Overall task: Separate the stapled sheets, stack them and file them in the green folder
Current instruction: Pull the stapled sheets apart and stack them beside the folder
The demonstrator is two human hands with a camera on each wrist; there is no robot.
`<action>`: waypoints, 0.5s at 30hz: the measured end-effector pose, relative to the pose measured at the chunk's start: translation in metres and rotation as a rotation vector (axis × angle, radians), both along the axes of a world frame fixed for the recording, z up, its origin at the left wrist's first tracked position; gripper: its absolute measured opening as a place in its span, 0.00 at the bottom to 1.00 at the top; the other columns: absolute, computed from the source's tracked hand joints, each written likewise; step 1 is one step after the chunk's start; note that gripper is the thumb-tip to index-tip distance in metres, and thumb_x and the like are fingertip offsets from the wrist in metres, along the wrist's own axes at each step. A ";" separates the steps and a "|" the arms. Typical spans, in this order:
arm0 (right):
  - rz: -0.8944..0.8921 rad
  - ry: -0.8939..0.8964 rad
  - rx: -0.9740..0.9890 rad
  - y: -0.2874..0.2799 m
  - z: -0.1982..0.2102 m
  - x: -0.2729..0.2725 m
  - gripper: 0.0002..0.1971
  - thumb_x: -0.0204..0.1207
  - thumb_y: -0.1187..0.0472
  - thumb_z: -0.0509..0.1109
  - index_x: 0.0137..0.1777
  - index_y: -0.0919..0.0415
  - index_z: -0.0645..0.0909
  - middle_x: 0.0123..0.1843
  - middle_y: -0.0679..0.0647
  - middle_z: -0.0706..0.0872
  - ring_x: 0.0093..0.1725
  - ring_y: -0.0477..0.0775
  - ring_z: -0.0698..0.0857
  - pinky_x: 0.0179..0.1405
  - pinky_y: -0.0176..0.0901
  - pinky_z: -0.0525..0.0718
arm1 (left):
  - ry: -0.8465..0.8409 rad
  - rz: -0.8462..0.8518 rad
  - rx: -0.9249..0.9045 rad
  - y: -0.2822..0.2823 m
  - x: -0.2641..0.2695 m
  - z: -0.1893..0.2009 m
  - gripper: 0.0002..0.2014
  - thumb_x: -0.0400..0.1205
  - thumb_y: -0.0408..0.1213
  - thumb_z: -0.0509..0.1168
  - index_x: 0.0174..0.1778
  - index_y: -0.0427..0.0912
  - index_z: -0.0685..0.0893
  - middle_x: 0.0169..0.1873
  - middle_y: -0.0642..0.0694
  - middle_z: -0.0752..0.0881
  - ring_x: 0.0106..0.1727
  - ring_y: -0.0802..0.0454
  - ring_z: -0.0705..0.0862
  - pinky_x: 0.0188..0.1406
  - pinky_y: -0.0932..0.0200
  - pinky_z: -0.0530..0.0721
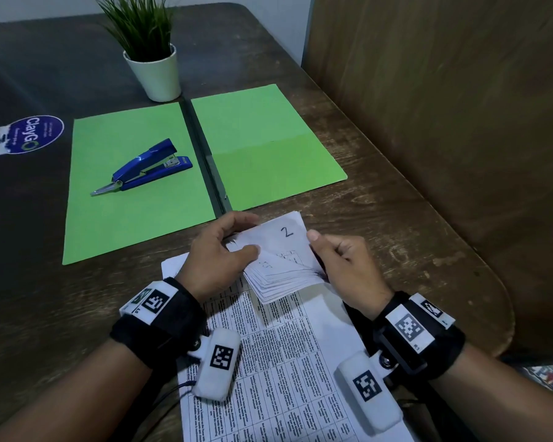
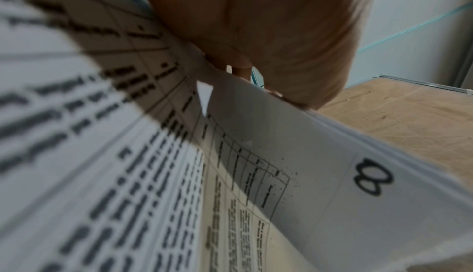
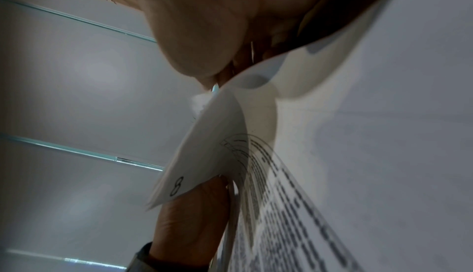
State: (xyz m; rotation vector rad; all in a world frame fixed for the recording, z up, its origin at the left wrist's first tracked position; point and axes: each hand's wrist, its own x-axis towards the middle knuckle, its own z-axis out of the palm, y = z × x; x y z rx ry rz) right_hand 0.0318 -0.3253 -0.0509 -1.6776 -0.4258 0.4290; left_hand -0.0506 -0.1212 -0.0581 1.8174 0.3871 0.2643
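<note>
A stack of printed sheets (image 1: 281,250), its top page numbered 2, is held above the table between both hands. My left hand (image 1: 224,247) pinches the upper left corner with thumb and fingers. On the right edge my right hand (image 1: 336,260) grips the stack, thumb on top. The sheets fan out at their lower edge. In the left wrist view a sheet numbered 8 (image 2: 332,175) shows from below. The right wrist view shows that sheet numbered 8 (image 3: 204,151) curling under my fingers. The green folder (image 1: 134,186) lies open beyond the hands. One printed sheet (image 1: 284,362) lies flat under my wrists.
A blue stapler (image 1: 147,167) sits on the folder's left flap. A potted plant (image 1: 154,59) stands behind the folder. A wooden panel (image 1: 444,106) rises along the right side. The dark wooden table (image 1: 29,266) has a ClayGo sticker (image 1: 29,135) at the left.
</note>
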 end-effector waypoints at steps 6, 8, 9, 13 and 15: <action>-0.037 0.104 0.048 0.002 0.000 0.003 0.06 0.81 0.61 0.73 0.52 0.63 0.89 0.31 0.56 0.88 0.33 0.50 0.85 0.37 0.47 0.82 | 0.006 0.010 0.062 -0.002 0.003 0.001 0.08 0.69 0.38 0.70 0.34 0.58 0.91 0.39 0.59 0.91 0.46 0.54 0.88 0.51 0.51 0.85; -0.060 0.075 0.005 0.003 -0.002 0.003 0.11 0.78 0.66 0.75 0.60 0.60 0.88 0.27 0.51 0.84 0.32 0.43 0.86 0.35 0.37 0.82 | 0.005 0.019 0.067 -0.001 0.004 0.001 0.07 0.69 0.38 0.70 0.36 0.54 0.91 0.39 0.55 0.92 0.48 0.47 0.89 0.54 0.43 0.87; -0.067 0.068 -0.001 0.003 -0.002 0.004 0.13 0.78 0.67 0.75 0.61 0.60 0.87 0.26 0.50 0.81 0.31 0.41 0.85 0.33 0.34 0.81 | 0.005 0.022 0.068 -0.001 0.004 0.001 0.07 0.69 0.37 0.70 0.36 0.53 0.91 0.39 0.55 0.92 0.48 0.46 0.89 0.54 0.42 0.87; -0.072 0.074 0.017 0.002 -0.003 0.004 0.13 0.76 0.69 0.76 0.58 0.57 0.87 0.31 0.51 0.75 0.29 0.47 0.74 0.27 0.35 0.79 | 0.005 0.027 0.062 -0.001 0.003 0.000 0.06 0.69 0.38 0.70 0.37 0.52 0.91 0.40 0.55 0.92 0.49 0.46 0.89 0.55 0.42 0.87; -0.063 0.058 0.009 0.002 -0.004 0.005 0.10 0.75 0.69 0.77 0.55 0.58 0.88 0.30 0.51 0.75 0.29 0.48 0.73 0.26 0.36 0.80 | 0.006 0.030 0.058 -0.001 0.004 -0.001 0.06 0.69 0.38 0.70 0.38 0.52 0.91 0.40 0.54 0.92 0.48 0.46 0.89 0.54 0.43 0.87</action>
